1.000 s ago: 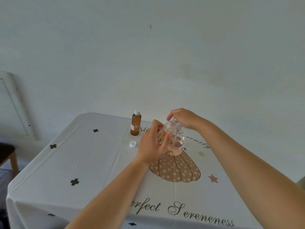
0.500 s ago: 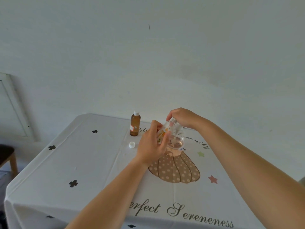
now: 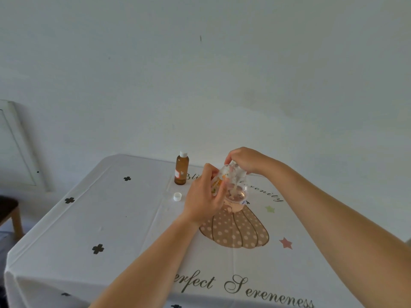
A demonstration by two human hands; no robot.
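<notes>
"Clear round plastic bottle (image 3: 236,190), where do you have it?"

"From my desk I see it held in both hands over the middle of the white printed tablecloth (image 3: 111,230), just above the top of the brown dotted pumpkin print (image 3: 233,232). It is tilted, neck up and away from me, with some pale pink liquid inside."

"And the grip?"

"The left hand (image 3: 203,197) is wrapped round the bottle's body, with fingers across its printed label. The right hand (image 3: 244,160) is curled over the neck from above, clamped there. I cannot tell what is under those fingers, since they hide the mouth."

"Count for me."

"I count two bottles: the clear one, and one brown plastic bottle with a white cap (image 3: 182,170), which stands upright near the far edge, just left of the hands and apart from them. One loose small white screw cap (image 3: 177,196) lies on the cloth between the brown bottle and the left wrist, touching neither. There are two printed stars to the right of the pumpkin, and one wooden chair (image 3: 10,211) at the far left."
</notes>
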